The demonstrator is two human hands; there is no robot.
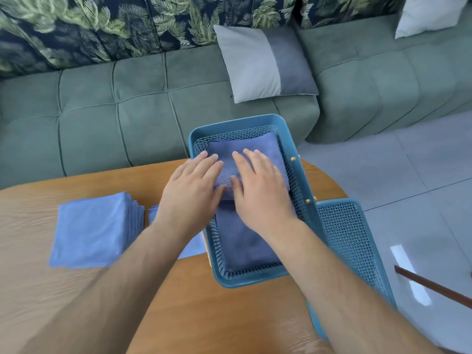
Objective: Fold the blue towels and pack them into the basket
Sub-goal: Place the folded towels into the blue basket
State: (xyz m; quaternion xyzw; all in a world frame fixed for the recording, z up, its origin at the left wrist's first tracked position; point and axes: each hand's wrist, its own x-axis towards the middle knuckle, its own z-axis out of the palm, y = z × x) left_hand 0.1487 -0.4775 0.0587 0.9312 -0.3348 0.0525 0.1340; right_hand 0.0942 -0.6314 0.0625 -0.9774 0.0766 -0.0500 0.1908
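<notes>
Both hands, left hand (192, 186) and right hand (258, 187), press flat-fingered, holding nothing, on the folded towel (245, 152) inside the basket (255, 278); press evenly so it lies flat.

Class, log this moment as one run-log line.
step: pack | left hand, right hand: flat on folded towel in basket | towel stack: on table

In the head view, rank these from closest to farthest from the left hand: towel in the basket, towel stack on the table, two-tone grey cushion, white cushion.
1. towel in the basket, touched by the left hand.
2. towel stack, on the table to its left.
3. two-tone grey cushion, on the sofa beyond.
4. white cushion, far upper right.
</notes>
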